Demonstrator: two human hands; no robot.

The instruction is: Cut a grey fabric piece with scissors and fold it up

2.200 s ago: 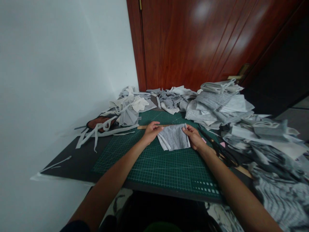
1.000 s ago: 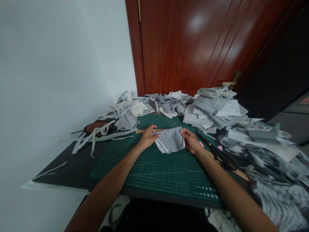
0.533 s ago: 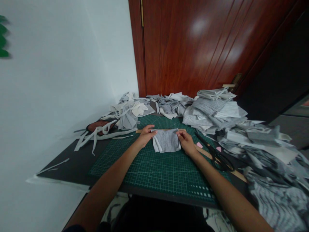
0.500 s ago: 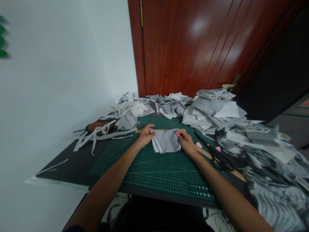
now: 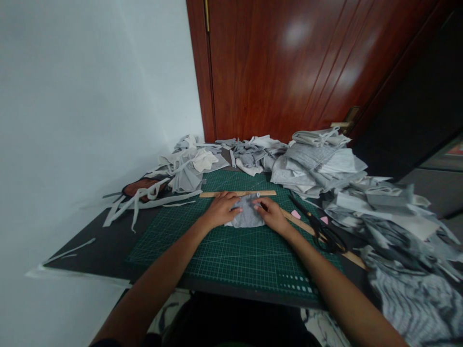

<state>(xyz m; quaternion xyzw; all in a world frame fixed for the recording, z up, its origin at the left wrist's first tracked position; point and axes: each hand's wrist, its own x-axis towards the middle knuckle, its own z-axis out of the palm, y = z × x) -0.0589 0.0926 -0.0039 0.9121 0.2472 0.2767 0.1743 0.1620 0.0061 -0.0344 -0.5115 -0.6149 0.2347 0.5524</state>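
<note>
A small piece of grey fabric point(image 5: 248, 216) lies on the green cutting mat point(image 5: 231, 258), its top edge rolled or folded at the right. My left hand point(image 5: 221, 211) covers the fabric's left side, its thumb pressed onto the cloth and its fingers bent over the far left corner. At the right side, my right hand point(image 5: 272, 216) grips the cloth between thumb and fingers. Just beyond the fabric lies a wooden ruler point(image 5: 266, 193), partly hidden by the cloth and my left fingers.
Black scissors point(image 5: 327, 236) rest across another wooden ruler point(image 5: 356, 260) at the right, near pink chalk pieces point(image 5: 295, 214). Heaped fabric point(image 5: 321, 168) stands at the back right, with striped cloth point(image 5: 415, 299) nearer. Strips and scraps point(image 5: 188, 176) lie at the left by the wall.
The fabric, held spread by its top corners before, now lies lower with its top edge folded or rolled. My left hand has moved in over it, and the right has shifted slightly left.
</note>
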